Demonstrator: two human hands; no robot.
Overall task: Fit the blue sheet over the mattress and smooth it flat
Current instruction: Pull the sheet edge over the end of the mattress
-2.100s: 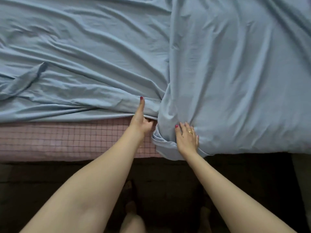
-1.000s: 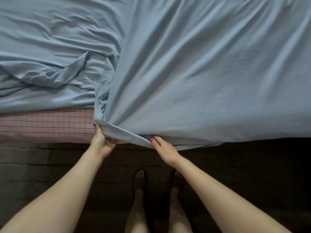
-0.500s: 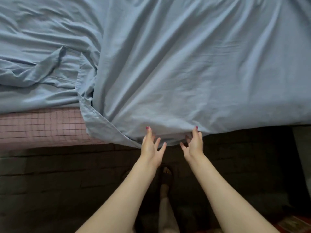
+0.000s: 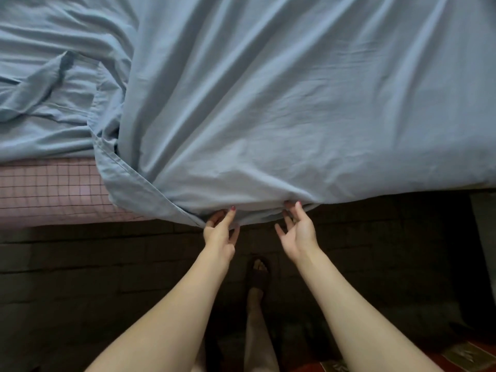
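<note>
The blue sheet covers most of the bed, and its right part is pulled over the near edge with creases fanning out from there. On the left it lies bunched, leaving a strip of the pink checked mattress bare. A folded hem corner hangs over that strip. My left hand reaches up to the sheet's lower hem, with its index fingertip on the fabric and the other fingers straight. My right hand, palm turned inward, touches the hem with straight fingertips a little further right.
Dark tiled floor runs along the bed's near side. My foot in a dark sandal stands between my arms. A patterned mat shows at the bottom right corner, and a dark upright edge stands at the right.
The sheet's right part was dragged left and down over the mattress edge. Both hands let go of the fold, moved right, and now touch the lower hem with straight fingers.
</note>
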